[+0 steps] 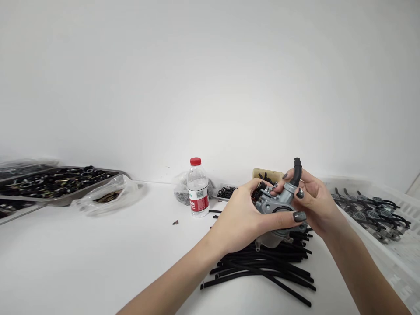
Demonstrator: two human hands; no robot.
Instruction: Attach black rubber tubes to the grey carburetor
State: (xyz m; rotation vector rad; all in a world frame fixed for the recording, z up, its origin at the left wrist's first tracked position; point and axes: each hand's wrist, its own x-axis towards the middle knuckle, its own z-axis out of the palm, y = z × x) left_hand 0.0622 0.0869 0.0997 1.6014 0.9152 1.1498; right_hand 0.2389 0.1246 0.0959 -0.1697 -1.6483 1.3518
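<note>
Between my two hands is a grey metal carburetor point(278, 202), held up above the table. My left hand point(244, 214) wraps its left side, the thumb lying across the front. My right hand point(313, 199) grips the upper right side, its fingers around the base of a black rubber cap point(297, 171) that points upward from the carburetor. Under it lies a loose pile of black rubber hoses point(262, 269), partly hidden by my left hand and the carburetor.
A red-capped water bottle point(198, 192) stands near the wall beside a bag of small parts point(182, 194). On the right, a white crate point(377, 251) contains several carburetors point(374, 214). A parts tray point(62, 199) and plastic bag point(126, 197) lie left; a yellow box point(259, 172) sits behind my hands.
</note>
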